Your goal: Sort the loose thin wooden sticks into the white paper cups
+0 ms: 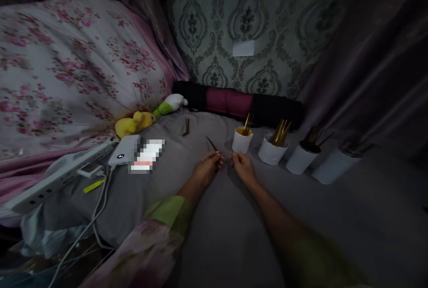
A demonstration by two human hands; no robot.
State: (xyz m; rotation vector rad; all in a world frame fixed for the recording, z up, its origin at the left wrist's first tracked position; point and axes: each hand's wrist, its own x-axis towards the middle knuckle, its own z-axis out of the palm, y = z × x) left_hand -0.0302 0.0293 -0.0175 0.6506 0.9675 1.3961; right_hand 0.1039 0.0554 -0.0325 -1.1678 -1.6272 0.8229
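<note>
- Head view, centre: left hand (206,167) pinches a thin golden strip (211,144) in its fingers.
- Right hand (243,166), just beside: fingers curled, contents unclear.
- Centre right: white containers (272,154).
- Centre left: pixelated rectangle (147,156), any writing unreadable.

Left hand (207,168) pinching slender gold piece (215,149); right hand (244,169) near white cup (242,142), gold strips (247,121) inside.

The scene is dim and low in contrast, with no lamp in sight; the floral fabric (83,60) on the left catches the most light, while the curtain (374,56) on the right sinks into near-black. Faint, soft shadows lie about the hands (207,167) (243,168), where fine detail is murky. Wide-angle stretch tilts the rightmost white container (336,166), its upper end smeared. Coarse pixelation masks one bright patch (147,156).
</note>
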